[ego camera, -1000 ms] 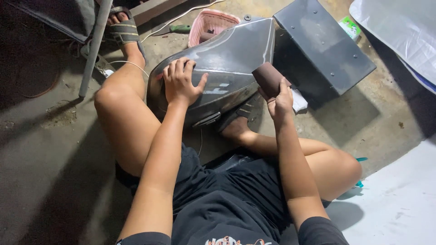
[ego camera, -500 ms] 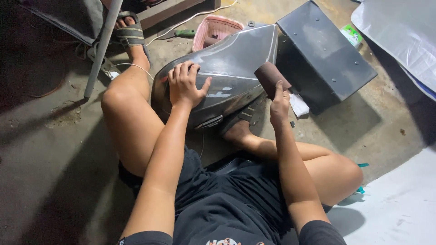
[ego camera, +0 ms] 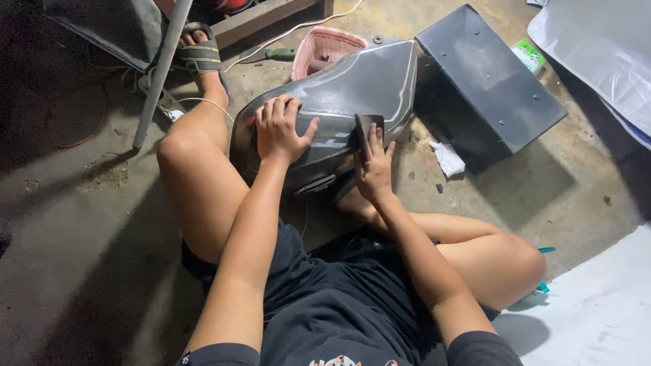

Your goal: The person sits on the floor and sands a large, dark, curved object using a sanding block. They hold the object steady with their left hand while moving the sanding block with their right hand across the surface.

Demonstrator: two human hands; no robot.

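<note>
Grey curved panel [ego camera: 339, 102] under both hands, left hand [ego camera: 281, 129] spread flat, right hand [ego camera: 375, 166] pressing sanding block [ego camera: 367, 129]

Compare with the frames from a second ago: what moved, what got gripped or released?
The right hand slid the brown sanding pad leftward and down, from the right edge of the grey tank-shaped panel onto its side face. Nothing was taken hold of or let go. The left hand stays spread flat on the panel, and the black box and pink basket lie as before.
</note>
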